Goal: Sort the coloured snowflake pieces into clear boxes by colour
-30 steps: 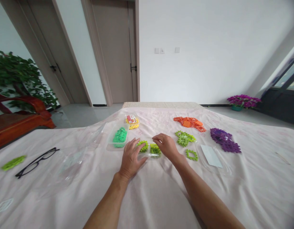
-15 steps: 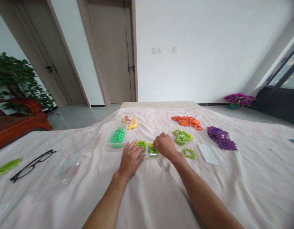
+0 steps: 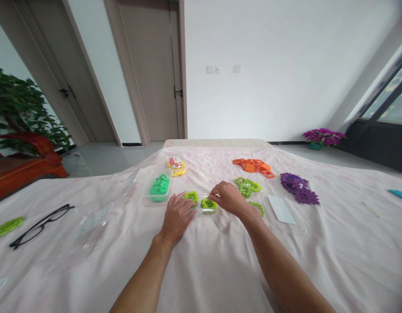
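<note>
A small clear plastic box (image 3: 201, 210) with lime green lattice pieces (image 3: 192, 196) in it lies on the pink cloth in front of me. My left hand (image 3: 176, 217) rests flat against the box's left side, fingers stretched out. My right hand (image 3: 227, 198) is curled at the box's right end, fingertips pinched on a lime piece (image 3: 209, 203) inside it. More loose lime pieces (image 3: 246, 187) lie just right of that hand, one partly hidden behind my wrist.
A clear box of green pieces (image 3: 159, 187), a yellow-filled box (image 3: 176, 166), orange pieces (image 3: 253, 167), purple pieces (image 3: 299, 188) and a white card (image 3: 280, 209) lie around. Black glasses (image 3: 38, 226) and a lime strip (image 3: 7, 227) sit far left. Clear bags (image 3: 99, 217) lie between.
My right hand has closed down onto the lime pieces at the box's right end. The left hand has stayed on the box. The view has drifted slightly.
</note>
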A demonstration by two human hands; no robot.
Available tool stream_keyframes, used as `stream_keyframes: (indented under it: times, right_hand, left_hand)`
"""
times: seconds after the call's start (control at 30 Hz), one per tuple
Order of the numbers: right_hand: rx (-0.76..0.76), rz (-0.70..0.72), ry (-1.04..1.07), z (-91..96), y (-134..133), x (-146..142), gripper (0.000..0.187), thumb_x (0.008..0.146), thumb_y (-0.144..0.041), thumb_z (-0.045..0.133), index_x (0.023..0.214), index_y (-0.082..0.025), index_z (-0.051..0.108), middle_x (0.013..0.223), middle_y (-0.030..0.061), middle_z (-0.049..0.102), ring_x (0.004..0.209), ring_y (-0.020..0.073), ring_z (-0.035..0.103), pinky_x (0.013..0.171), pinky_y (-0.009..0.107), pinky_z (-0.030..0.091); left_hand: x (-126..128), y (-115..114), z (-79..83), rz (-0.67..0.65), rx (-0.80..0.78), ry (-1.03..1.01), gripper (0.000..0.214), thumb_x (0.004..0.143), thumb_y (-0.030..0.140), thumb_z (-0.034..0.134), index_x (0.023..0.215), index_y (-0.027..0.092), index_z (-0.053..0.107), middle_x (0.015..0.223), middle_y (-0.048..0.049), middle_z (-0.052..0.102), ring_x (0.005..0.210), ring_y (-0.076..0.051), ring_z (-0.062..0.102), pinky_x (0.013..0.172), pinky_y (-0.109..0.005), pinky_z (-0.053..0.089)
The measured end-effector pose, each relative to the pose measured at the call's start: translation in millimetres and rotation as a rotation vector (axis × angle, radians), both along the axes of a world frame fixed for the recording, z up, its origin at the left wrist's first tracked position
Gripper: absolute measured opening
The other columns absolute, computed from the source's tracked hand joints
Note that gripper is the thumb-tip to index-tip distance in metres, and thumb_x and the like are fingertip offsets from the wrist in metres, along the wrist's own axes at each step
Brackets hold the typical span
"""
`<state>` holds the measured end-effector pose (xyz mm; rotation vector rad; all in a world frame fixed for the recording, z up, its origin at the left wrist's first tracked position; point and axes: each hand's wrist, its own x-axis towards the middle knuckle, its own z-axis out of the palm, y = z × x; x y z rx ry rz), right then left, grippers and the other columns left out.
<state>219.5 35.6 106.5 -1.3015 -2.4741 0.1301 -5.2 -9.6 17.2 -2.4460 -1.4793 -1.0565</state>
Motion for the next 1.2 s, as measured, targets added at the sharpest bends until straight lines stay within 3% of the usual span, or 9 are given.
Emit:
stream_keyframes:
  times: [0.1,0.23,0.37,0.53,0.7,0.9,1.2]
  right_hand:
    - [0.038,0.028,0.005,-5.4,0,-5,0.021,0.090,-0.034,0.061,0.081,-0.025,0.078,0.082,0.0053,0.075,0.092,0.0206,0.064,0.087,0.030,0.042]
    - [0.007,0.046,-0.043,-11.7,0,-9,0.034,0.092,-0.040,0.058,0.069,-0.022,0.075,0.073,0.0066,0.072,0.082,0.0189,0.065,0.081,0.028,0.044]
    - [-0.004,-0.015,0.098,-8.7,7,6,0.025,0.092,-0.035,0.057,0.083,-0.023,0.077,0.085,0.0051,0.075,0.087,0.0183,0.067,0.083,0.027,0.045]
    - [-0.076,-0.295,0.228,-9.2,24,64,0.022,0.088,-0.028,0.056,0.096,-0.023,0.077,0.097,0.0044,0.076,0.091,0.0202,0.069,0.079,0.027,0.047]
    - [-0.133,-0.625,0.149,-38.3,39,122,0.032,0.081,-0.023,0.062,0.111,-0.021,0.073,0.108,0.0071,0.074,0.100,0.0236,0.066,0.081,0.029,0.046]
    - [-0.090,-0.618,0.042,-68.1,46,137,0.048,0.077,-0.028,0.069,0.125,-0.023,0.065,0.129,0.0093,0.062,0.115,0.0277,0.056,0.088,0.030,0.042]
    - [-0.091,-0.647,-0.057,-65.7,44,131,0.039,0.080,-0.037,0.069,0.116,-0.023,0.066,0.116,0.0115,0.062,0.108,0.0258,0.056,0.081,0.029,0.041]
  left_hand:
    - [0,0,0.6,-0.003,-0.003,0.012,0.019,0.089,0.027,0.063,0.108,0.027,0.068,0.113,-0.0025,0.071,0.130,-0.027,0.048,0.112,-0.054,0.031]
    - [-1,2,-2.1,-0.027,0.014,0.011,0.021,0.090,0.028,0.062,0.110,0.027,0.067,0.114,-0.0029,0.070,0.129,-0.028,0.048,0.111,-0.056,0.033]
    - [-2,5,-7.6,-0.069,0.058,-0.062,0.022,0.091,0.027,0.061,0.112,0.024,0.066,0.115,-0.0053,0.069,0.123,-0.025,0.054,0.107,-0.049,0.043]
    - [-2,3,-7.8,-0.072,0.092,-0.092,0.022,0.090,0.030,0.063,0.110,0.024,0.066,0.111,-0.0061,0.070,0.108,-0.023,0.063,0.097,-0.043,0.051]
    - [0,-3,-3.4,-0.094,0.129,-0.065,0.022,0.089,0.028,0.063,0.110,0.025,0.066,0.107,-0.0055,0.072,0.102,-0.022,0.066,0.092,-0.040,0.053]
    - [4,-8,-0.8,-0.139,0.132,-0.066,0.025,0.088,0.034,0.065,0.112,0.024,0.065,0.110,-0.0061,0.071,0.105,-0.022,0.066,0.093,-0.039,0.054]
    - [0,-5,0.4,-0.087,0.124,-0.137,0.029,0.092,0.038,0.057,0.118,0.025,0.064,0.123,-0.0081,0.064,0.118,-0.023,0.059,0.102,-0.042,0.051]
